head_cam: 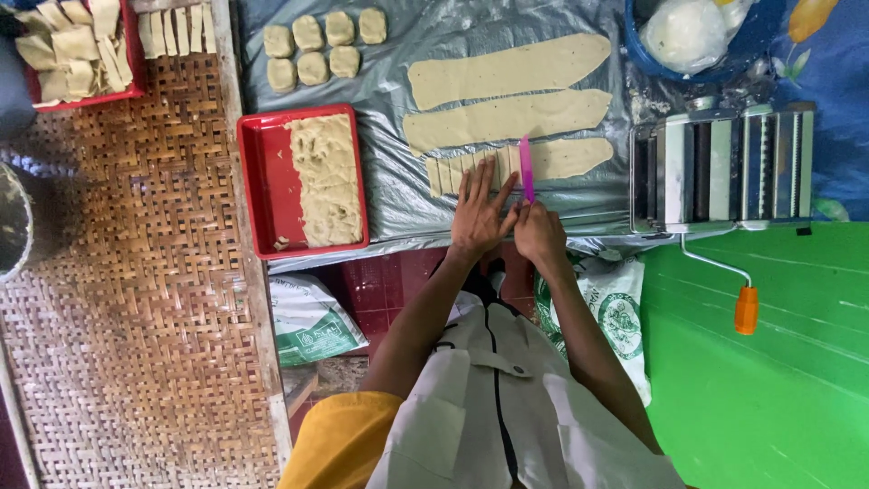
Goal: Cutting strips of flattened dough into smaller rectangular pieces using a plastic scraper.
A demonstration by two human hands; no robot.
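the top edge cuts off the blue bowl [647,50] and cut-dough tray [131,54].

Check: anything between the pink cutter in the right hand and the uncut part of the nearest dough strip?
Nothing visible. The right hand holds the pink cutter directly on the nearest dough strip; the left hand lies on the already cut pieces, left of the blade.

White apron, dark centre stripe, yellow garment

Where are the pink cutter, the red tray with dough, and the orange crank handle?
pink cutter [526,167], head view, middle of the blade.
red tray [264,186], head view, bare left part of its floor.
orange crank handle [746,310], head view, middle of the grip.
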